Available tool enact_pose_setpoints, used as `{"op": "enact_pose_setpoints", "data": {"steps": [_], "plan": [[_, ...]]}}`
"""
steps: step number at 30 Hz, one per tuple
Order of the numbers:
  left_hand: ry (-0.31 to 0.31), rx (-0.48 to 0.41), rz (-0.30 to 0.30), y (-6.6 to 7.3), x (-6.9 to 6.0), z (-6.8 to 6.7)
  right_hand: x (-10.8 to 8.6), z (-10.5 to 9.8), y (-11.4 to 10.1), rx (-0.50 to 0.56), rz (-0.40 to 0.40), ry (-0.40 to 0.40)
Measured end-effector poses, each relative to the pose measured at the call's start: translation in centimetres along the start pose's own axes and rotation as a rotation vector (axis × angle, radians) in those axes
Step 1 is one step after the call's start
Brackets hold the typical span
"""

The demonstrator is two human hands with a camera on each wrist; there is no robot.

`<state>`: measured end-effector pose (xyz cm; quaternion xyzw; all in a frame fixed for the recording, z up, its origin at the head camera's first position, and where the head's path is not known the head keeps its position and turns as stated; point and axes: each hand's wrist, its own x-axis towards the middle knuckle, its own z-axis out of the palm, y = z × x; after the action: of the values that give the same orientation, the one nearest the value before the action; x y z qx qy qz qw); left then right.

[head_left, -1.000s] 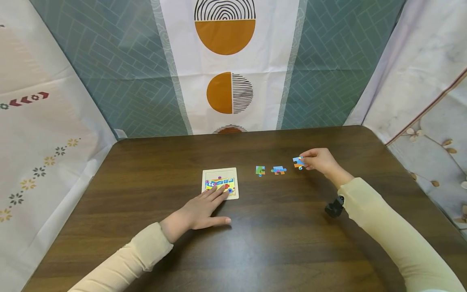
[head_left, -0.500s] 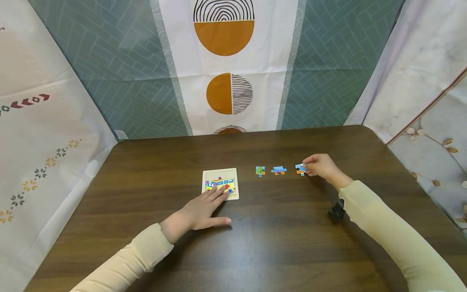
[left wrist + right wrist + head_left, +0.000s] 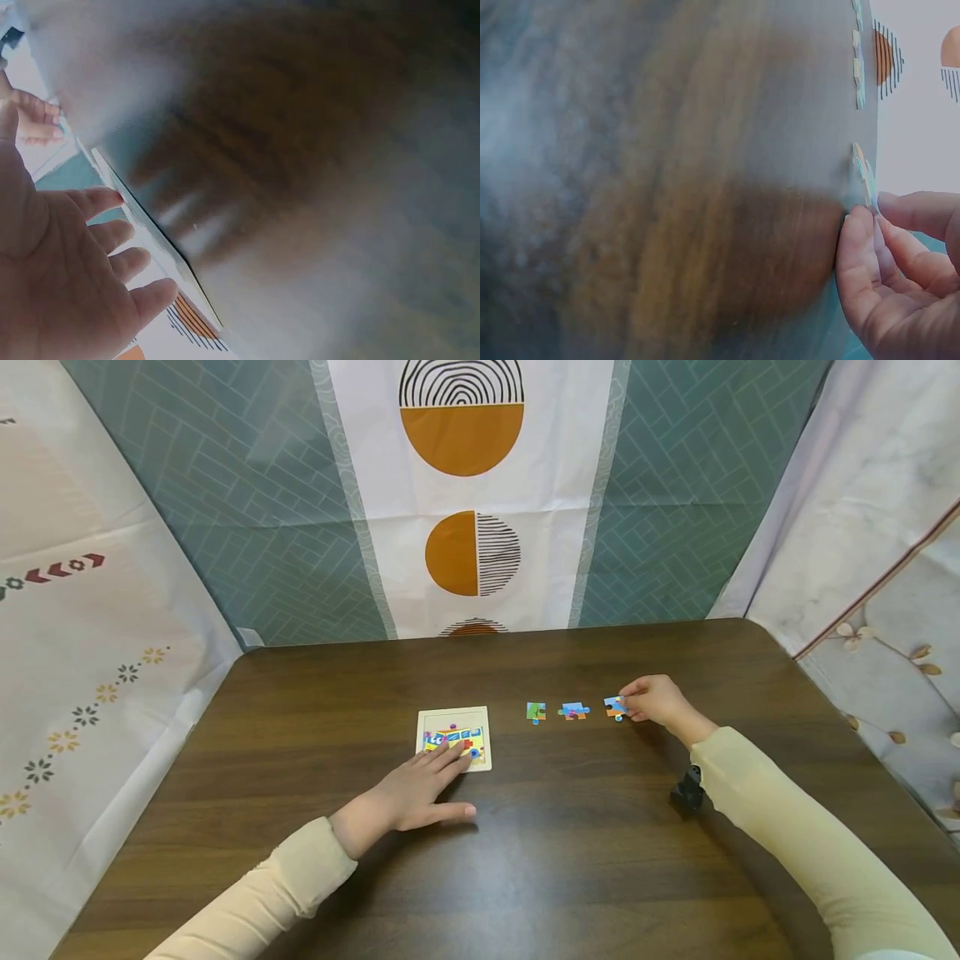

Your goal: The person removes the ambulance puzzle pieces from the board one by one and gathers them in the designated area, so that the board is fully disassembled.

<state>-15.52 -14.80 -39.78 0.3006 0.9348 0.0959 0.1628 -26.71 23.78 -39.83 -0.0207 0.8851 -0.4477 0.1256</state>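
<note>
My left hand [image 3: 412, 789] lies with its fingers extended, the fingertips resting on a pale square puzzle board [image 3: 431, 719] that bears a yellow bus picture partly covered by those fingers. In the left wrist view the board [image 3: 161, 244] shows edge-on beside the fingertips. Off to the right, my right hand [image 3: 657, 700] pinches a blue and orange jigsaw piece [image 3: 613, 707] between thumb and fingers, low over the table. The right wrist view shows this piece [image 3: 865, 176] slightly tilted at the fingertips.
A blue jigsaw piece [image 3: 574, 711] and a green one [image 3: 536, 712] lie in a row between the board and my right hand. All rest on a dark wooden table [image 3: 570, 860]. Patterned cloth [image 3: 300, 527] hangs behind its far edge.
The right hand has lowered the jigsaw piece toward the table and turned it a little, then shifted it slightly left. My left hand stays in place on the board.
</note>
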Motion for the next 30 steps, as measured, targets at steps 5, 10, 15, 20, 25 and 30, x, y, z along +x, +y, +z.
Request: {"op": "enact_pose_setpoints", "data": {"steps": [5,10,15,20,25,30], "plan": [[0.03,0.017,0.015,0.0,0.0,-0.2,0.0,-0.1,-0.1,-0.012,0.005,0.003],[0.069,0.048,0.002,0.0,-0.3,-0.2,0.1,-0.3,-0.3,-0.036,0.003,0.011],[0.12,0.067,-0.062,0.5,-0.8,0.1,-0.1,-0.3,-0.5,-0.069,-0.009,0.025],[0.13,0.049,-0.139,1.3,-0.9,0.2,-0.4,-0.3,-1.0,-0.087,-0.045,0.052],[0.104,0.02,-0.196,1.6,-0.9,0.7,-0.8,0.2,-1.8,-0.116,-0.075,0.047],[0.07,-0.009,-0.235,1.6,-0.9,0.9,-1.1,1.1,-2.8,-0.104,-0.105,0.017]]}}
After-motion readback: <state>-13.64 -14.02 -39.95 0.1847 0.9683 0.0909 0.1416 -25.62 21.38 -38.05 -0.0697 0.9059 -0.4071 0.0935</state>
